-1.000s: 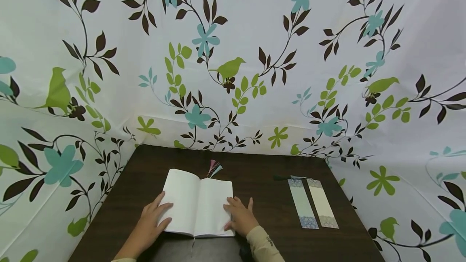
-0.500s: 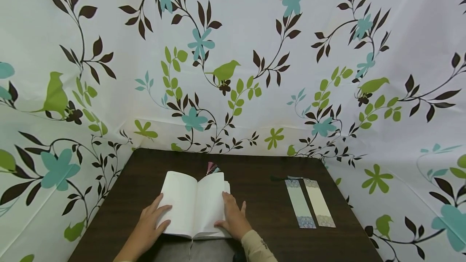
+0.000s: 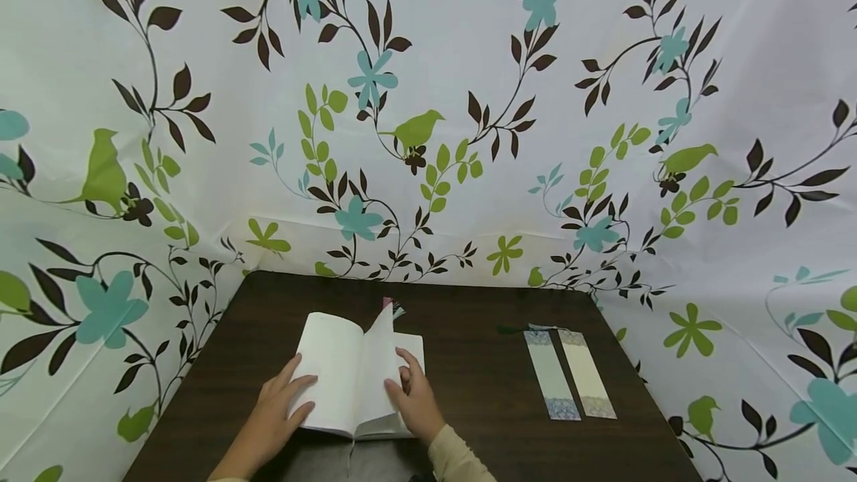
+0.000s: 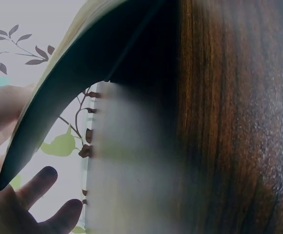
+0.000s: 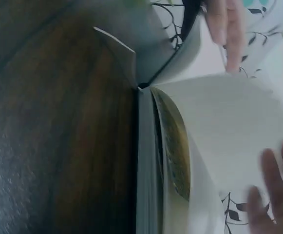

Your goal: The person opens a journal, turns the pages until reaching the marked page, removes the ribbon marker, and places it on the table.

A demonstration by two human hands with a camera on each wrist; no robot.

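Note:
An open book (image 3: 332, 363) with blank white pages lies on the dark wooden table (image 3: 478, 333). My left hand (image 3: 274, 396) grips its left side, thumb on the page and fingers at the outer edge; the left wrist view shows fingers behind the dark cover (image 4: 48, 112). A raised page (image 3: 378, 370) on the right half leans left. Against that page's edge rests my right hand (image 3: 416, 396), thumb and forefinger apart; its fingertips (image 5: 273, 183) look straight and spread in the right wrist view. A patterned strip (image 5: 176, 141) shows between the pages.
Pink and blue tassels (image 3: 398, 310) stick out above the book's top edge. Two bookmarks, a pale green one (image 3: 553, 374) and a cream one (image 3: 588, 374), lie at the right. Leaf-printed sheeting (image 3: 428, 169) hangs behind the table.
My right hand has moved left, lifting a page from the right half and swinging it toward the middle. My left hand keeps its grip on the book. The head view has shifted slightly.

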